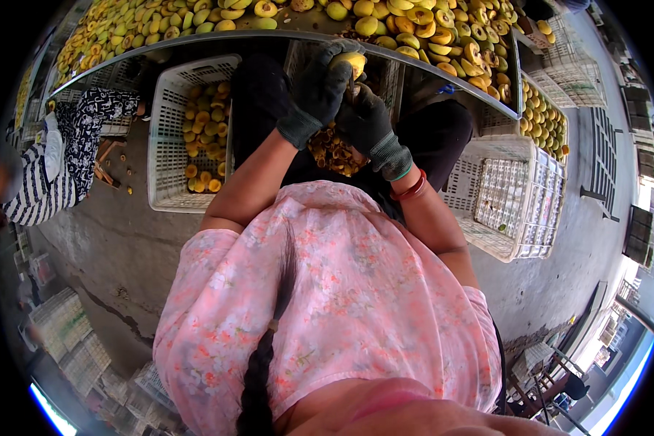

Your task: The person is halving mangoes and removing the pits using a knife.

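My left hand (314,93), in a dark grey glove, is closed round a yellow fruit (349,62) at the near edge of a metal-rimmed table. My right hand (367,123), also gloved, is just below and to the right, closed on what looks like a small knife (354,86) whose dark tip touches the fruit. Between my knees, under both hands, a crate holds many dark yellow scraps (330,152). The table (283,35) carries piles of yellow fruit (414,25), some halved with dark centres.
A white crate of cut fruit (168,189) stands left; an empty crate (512,203) stands right, with a fruit-filled crate (541,120) behind. A co-worker in patterned clothes (43,182) sits far left. Stacked crates (73,334) and a metal rack (599,163) stand on the concrete floor (116,261).
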